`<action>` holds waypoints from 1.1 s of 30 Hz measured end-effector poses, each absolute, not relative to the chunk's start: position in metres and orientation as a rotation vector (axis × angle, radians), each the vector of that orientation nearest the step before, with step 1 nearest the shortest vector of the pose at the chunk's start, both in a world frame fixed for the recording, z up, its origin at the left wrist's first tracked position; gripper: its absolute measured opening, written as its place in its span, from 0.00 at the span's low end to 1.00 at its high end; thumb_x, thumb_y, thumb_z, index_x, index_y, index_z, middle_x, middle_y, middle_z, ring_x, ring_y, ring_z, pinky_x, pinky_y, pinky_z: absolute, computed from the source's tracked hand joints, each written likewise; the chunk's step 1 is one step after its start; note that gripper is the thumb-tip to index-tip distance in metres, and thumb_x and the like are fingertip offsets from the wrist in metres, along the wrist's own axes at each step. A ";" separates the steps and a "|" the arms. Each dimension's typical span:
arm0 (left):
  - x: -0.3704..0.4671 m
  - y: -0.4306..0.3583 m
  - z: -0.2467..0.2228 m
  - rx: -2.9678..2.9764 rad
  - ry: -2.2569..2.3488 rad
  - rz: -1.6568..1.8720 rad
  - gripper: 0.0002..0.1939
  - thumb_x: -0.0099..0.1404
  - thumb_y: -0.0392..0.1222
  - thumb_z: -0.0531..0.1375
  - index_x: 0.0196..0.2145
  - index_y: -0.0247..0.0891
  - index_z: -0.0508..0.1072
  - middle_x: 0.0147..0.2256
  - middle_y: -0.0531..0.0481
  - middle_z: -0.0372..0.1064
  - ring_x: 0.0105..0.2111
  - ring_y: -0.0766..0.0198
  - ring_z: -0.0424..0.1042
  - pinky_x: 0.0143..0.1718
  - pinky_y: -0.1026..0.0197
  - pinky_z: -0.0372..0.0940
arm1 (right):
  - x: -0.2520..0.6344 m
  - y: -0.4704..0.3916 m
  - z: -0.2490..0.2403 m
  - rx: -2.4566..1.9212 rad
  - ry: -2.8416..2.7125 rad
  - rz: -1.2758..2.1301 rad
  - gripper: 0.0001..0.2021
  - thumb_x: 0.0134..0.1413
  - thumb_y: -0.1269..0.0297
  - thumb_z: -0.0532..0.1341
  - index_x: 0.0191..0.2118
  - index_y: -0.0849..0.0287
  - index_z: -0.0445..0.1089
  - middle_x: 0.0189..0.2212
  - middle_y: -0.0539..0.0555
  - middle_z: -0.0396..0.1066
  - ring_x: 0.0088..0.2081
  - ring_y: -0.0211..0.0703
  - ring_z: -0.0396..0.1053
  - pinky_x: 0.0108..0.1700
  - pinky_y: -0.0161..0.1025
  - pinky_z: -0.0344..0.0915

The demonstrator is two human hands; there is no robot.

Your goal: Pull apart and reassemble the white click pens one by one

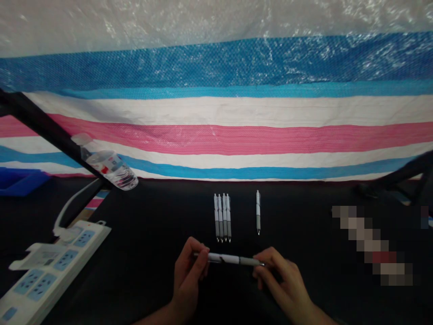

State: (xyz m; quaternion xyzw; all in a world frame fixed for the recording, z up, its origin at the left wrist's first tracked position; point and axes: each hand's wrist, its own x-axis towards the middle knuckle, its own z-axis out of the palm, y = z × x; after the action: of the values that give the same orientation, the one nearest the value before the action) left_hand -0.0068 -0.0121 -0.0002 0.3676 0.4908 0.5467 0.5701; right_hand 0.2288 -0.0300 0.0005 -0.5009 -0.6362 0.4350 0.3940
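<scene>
Left hand [190,271] and right hand [282,282] pinch opposite ends of a slim white-and-grey plastic pen [228,259], held roughly level over the black flat tabletop [135,262], nearer than four similar side-by-side pens [222,218].

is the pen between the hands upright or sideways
Sideways: the pen spans from the left fingers to the right fingers, grey end right.

On the flat black table [152,216], four slim white-and-grey plastic pens [221,221] lie side by side at your twelve o'clock. A lone white-and-grey plastic pen [258,212] lies apart toward one; a crosswise white-and-grey plastic pen [228,258] is at twelve, nearer you. You have a clear plastic bottle [113,169] at eleven, a long white plastic power strip [54,274] at ten, a blue plastic tray [37,180] beyond it, and a striped plastic sheet [216,140] behind the pens.
</scene>
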 end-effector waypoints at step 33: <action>-0.003 0.013 0.009 0.982 0.894 1.129 0.16 0.67 0.46 0.67 0.52 0.42 0.76 0.39 0.49 0.76 0.40 0.57 0.78 0.46 0.56 0.71 | 0.221 -0.028 0.009 -1.291 -2.000 1.249 0.17 0.72 0.55 0.52 0.47 0.57 0.75 0.29 0.51 0.75 0.30 0.43 0.73 0.33 0.35 0.64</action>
State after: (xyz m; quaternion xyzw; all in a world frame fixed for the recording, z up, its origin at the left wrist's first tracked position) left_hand -0.0029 0.0127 0.0095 0.4313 0.3924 0.4958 0.6436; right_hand 0.2208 -0.0281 0.0091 -0.4679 -0.7249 0.4529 0.2247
